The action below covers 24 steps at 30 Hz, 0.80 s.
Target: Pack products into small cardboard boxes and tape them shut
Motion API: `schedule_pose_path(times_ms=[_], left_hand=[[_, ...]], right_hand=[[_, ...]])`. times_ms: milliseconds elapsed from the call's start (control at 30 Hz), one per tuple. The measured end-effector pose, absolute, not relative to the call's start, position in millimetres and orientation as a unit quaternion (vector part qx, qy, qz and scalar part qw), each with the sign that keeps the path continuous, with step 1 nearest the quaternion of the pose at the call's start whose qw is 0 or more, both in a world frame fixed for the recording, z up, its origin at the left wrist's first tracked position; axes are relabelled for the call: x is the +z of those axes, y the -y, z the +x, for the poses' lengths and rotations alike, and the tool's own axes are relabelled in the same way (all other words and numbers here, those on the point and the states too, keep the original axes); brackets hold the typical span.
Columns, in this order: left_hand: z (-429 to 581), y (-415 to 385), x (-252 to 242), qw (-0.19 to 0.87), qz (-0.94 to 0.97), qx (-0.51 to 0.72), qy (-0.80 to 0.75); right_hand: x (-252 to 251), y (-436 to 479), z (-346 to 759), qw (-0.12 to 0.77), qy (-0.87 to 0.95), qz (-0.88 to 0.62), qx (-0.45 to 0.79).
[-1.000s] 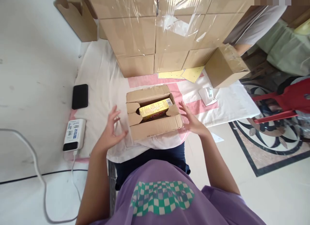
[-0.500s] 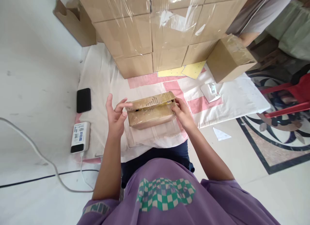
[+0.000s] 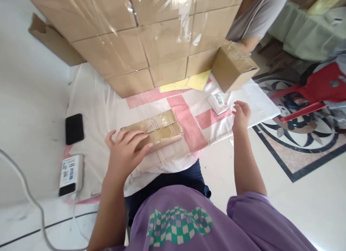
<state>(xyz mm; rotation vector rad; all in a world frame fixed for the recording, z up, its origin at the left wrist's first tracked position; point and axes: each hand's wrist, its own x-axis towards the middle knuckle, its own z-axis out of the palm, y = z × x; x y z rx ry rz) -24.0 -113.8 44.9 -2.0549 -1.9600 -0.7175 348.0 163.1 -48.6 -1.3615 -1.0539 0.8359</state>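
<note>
A small cardboard box [image 3: 162, 130] lies on the cloth in front of me, its top flaps down and a line of dark marks on the lid. My left hand [image 3: 127, 148] rests on its left end with the fingers spread over the top. Off to the right, my right hand [image 3: 241, 114] is raised above the table's edge, fingers loosely bent and nothing visible in them. Nearest to it is a small white object [image 3: 217, 104] with a greyish patch on top; its kind is unclear.
Stacked cardboard boxes [image 3: 170, 42] under clear film stand behind, with yellow sheets [image 3: 198, 81] at their foot. Another person's arm [image 3: 248, 43] is beside a carton [image 3: 234, 69]. At left lie a black phone-like slab [image 3: 74, 129] and a white power bank [image 3: 71, 175] with a cable. A red chair [image 3: 321, 87] stands right.
The box's raised lid has come down flat. My right hand has let go of the box and moved right; my left hand has moved onto the top. The view has shifted.
</note>
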Motion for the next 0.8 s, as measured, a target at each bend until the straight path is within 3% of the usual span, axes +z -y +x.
schedule_pose_path(times_ms=[100,200,333,467,633,800], left_hand=[[22,99,48,0.156,-0.703,-0.421,0.552],[105,46,30,0.066,-0.759,-0.495,0.418],[193,-76,-31,-0.075,-0.749,-0.418,0.509],[216,-168,-79,-0.171,-0.690,-0.369,0.599],[214,-198,-113,-0.154,-0.677,-0.402,0.597],[216,-188,-113,-0.157,-0.673,-0.415,0.592]], right_hand=[[-50,-197,364,0.471,0.476,-0.628,0.395],[-56,-222,357,0.386,0.500,-0.639,0.439],[-52,-234,341,0.357,0.525,-0.651,0.416],[-34,-224,335,0.327,0.567,-0.669,0.352],[-33,-231,338,0.284,0.589,-0.688,0.314],[-39,-236,350,0.236,0.578,-0.694,0.360]])
